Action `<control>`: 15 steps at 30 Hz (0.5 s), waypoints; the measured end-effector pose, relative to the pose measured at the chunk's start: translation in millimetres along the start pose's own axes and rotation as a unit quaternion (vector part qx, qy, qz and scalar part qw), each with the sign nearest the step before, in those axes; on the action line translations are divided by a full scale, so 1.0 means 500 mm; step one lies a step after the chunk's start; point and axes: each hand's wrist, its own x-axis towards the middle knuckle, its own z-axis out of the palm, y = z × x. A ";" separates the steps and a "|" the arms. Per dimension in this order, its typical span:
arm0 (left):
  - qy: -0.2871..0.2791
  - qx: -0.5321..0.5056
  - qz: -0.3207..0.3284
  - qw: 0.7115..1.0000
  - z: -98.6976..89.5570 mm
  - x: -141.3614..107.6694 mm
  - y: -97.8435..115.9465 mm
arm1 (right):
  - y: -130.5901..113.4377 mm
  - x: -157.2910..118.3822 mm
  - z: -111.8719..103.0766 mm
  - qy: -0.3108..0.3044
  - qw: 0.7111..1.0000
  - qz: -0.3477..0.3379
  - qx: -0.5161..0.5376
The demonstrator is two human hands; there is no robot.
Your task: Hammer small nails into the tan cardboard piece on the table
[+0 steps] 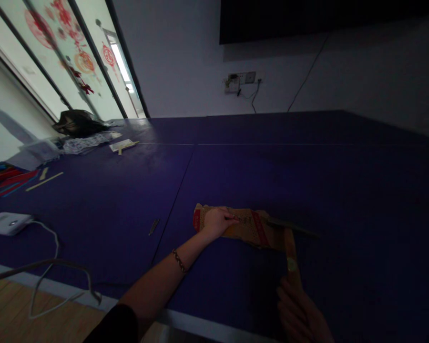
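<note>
A flat strip of brown cardboard (243, 228) with dark red printed bands and ragged edges lies on the dark blue surface. My left hand (218, 222) rests on its left part, fingers curled and pressed together against it. In my right hand (300, 305), the fingers are wrapped round the wooden handle of a pick-like tool (291, 250). Its long, narrow, dark head lies crosswise at the handle's far end, over the right end of the cardboard. Dim light hides whether the head touches the cardboard.
A small metal object (153, 226) lies left of the cardboard. Further left are a white power adapter (9, 223) with a cable, red and blue strips (10, 178), a black bag (79, 123) and papers (87, 142). Wall sockets (241, 81) are behind.
</note>
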 end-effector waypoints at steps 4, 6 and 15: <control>0.009 0.002 0.004 1.000 0.005 -0.002 -0.001 | 0.007 0.002 0.007 0.033 0.999 -0.029 0.006; 0.009 0.003 0.013 1.000 0.007 -0.003 -0.003 | 0.012 0.003 0.014 0.040 0.998 -0.045 -0.003; 0.017 -0.038 0.046 0.998 0.011 -0.007 -0.009 | 0.014 0.007 0.018 0.002 0.998 -0.050 -0.040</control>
